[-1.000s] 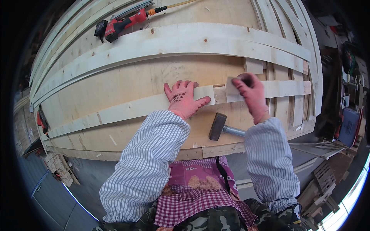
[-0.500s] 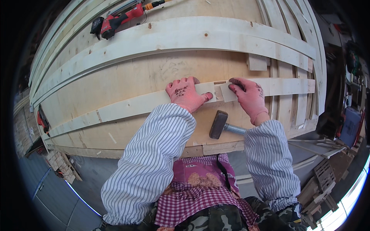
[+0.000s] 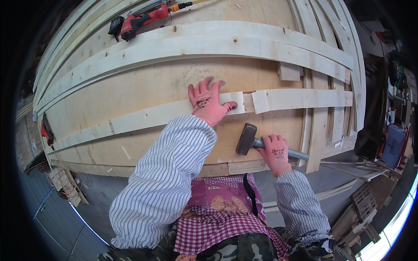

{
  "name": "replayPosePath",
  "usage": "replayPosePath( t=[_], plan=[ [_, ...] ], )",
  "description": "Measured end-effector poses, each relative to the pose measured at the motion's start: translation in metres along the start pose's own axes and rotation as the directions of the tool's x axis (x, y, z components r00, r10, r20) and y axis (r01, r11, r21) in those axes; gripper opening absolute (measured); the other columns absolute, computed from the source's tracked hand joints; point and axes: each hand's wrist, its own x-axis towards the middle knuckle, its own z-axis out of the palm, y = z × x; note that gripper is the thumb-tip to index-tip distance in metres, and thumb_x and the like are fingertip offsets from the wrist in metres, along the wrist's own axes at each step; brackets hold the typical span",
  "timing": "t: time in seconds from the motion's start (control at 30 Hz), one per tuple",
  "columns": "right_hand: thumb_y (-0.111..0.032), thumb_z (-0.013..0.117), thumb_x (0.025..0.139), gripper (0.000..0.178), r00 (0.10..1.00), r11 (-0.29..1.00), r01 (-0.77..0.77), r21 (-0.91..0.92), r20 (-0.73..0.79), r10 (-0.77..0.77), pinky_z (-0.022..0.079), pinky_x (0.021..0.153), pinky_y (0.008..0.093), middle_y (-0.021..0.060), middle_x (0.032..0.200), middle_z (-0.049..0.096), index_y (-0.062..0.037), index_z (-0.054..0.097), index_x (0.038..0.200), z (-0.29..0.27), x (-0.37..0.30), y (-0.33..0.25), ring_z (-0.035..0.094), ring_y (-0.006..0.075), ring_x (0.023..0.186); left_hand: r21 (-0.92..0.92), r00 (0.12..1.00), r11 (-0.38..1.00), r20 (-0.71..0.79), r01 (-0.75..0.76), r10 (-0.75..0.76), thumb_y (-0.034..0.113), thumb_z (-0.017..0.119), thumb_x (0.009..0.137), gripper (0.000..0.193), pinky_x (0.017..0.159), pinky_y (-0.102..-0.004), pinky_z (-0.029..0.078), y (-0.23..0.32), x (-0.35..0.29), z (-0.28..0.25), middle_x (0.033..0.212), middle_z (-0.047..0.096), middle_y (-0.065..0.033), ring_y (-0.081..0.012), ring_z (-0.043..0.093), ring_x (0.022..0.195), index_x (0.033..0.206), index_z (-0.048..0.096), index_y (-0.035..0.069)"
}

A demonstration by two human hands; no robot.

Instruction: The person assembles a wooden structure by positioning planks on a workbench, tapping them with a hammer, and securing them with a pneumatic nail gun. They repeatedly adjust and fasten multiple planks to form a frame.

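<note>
Across the plywood surface runs a pale wooden strip (image 3: 146,116), with a short gap between its two facing ends. My left hand (image 3: 209,102), in a pink work glove, lies spread on the left piece just beside the gap. The right piece (image 3: 300,99) extends from the gap over several crosswise boards. Below the gap rests a sledge hammer (image 3: 246,139) with a dark block head and a grey handle. My right hand (image 3: 275,151), gloved alike, has its fingers round the handle close to the head.
A red and black power tool (image 3: 143,21) lies at the top left. Longer boards (image 3: 209,43) cross the surface beyond my hands. A small wooden block (image 3: 289,71) sits under them. Another red and black tool (image 3: 47,130) is at the left edge.
My right hand has left the right piece's end and come down onto the hammer handle. The left hand stays on the left piece, its fingers now more spread.
</note>
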Motion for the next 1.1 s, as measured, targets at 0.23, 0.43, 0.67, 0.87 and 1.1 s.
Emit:
replayPosePath(
  t=[0.23,0.43,0.67,0.87,1.1],
  plan=[
    [-0.022,0.066,0.087,0.028,0.971,0.812,-0.233,0.535,0.084,0.224,0.05,0.066,0.0381,0.0128,0.088,0.066,-0.0049,0.058,0.109,-0.036,-0.027,-0.026,0.064,0.0272,0.073,0.043,0.977,0.981,0.086,0.19,-0.193,0.07,0.07,0.065,0.112,0.116,-0.0551,-0.004,0.002,0.001,-0.001,0.16,0.005,-0.0192,-0.04,-0.003,0.147,0.152,0.024,0.015],
    [-0.023,0.044,0.102,0.028,0.954,0.395,-0.04,0.918,-0.082,0.289,0.04,0.049,0.0226,0.0025,0.069,0.052,0.0005,0.053,0.115,-0.099,-0.018,-0.061,0.049,0.0076,0.054,0.001,0.984,0.984,0.017,0.178,-0.178,0.068,0.07,0.065,0.114,0.116,-0.0549,-0.004,0.0,0.002,0.006,0.16,0.002,-0.0192,-0.0385,-0.001,0.147,0.153,0.019,0.016],
    [-0.034,0.046,0.099,0.029,0.858,0.671,-0.501,0.546,0.214,0.467,0.045,0.054,0.0392,0.0139,0.07,0.06,-0.0054,0.054,0.1,-0.079,0.058,-0.07,0.06,0.0281,0.059,-0.057,0.986,0.985,-0.009,0.165,-0.165,0.065,0.07,0.069,0.114,0.116,-0.0546,-0.003,-0.005,0.01,0.009,0.16,0.003,-0.0192,-0.0377,-0.001,0.148,0.154,0.013,0.015],
    [-0.028,0.05,0.099,0.024,0.859,0.417,-0.376,0.827,0.143,0.492,0.043,0.049,0.0282,0.0033,0.065,0.054,-0.0057,0.054,0.106,-0.11,0.028,-0.076,0.052,0.0103,0.055,-0.026,0.986,0.986,0.022,0.167,-0.167,0.066,0.068,0.071,0.111,0.116,-0.0542,-0.002,-0.004,0.005,0.011,0.16,0.004,-0.0188,-0.0369,0.002,0.148,0.154,0.014,0.015],
    [-0.029,0.048,0.098,0.026,0.75,0.441,-0.641,0.628,0.39,0.534,0.047,0.063,0.0467,0.02,0.079,0.064,-0.0046,0.054,0.099,-0.095,0.057,-0.072,0.065,0.0392,0.074,-0.023,0.986,0.985,0.001,0.169,-0.169,0.064,0.068,0.072,0.11,0.116,-0.0549,-0.001,-0.004,0.008,0.01,0.16,0.005,-0.0174,-0.0354,0.002,0.148,0.154,0.013,0.015]
  ],
)
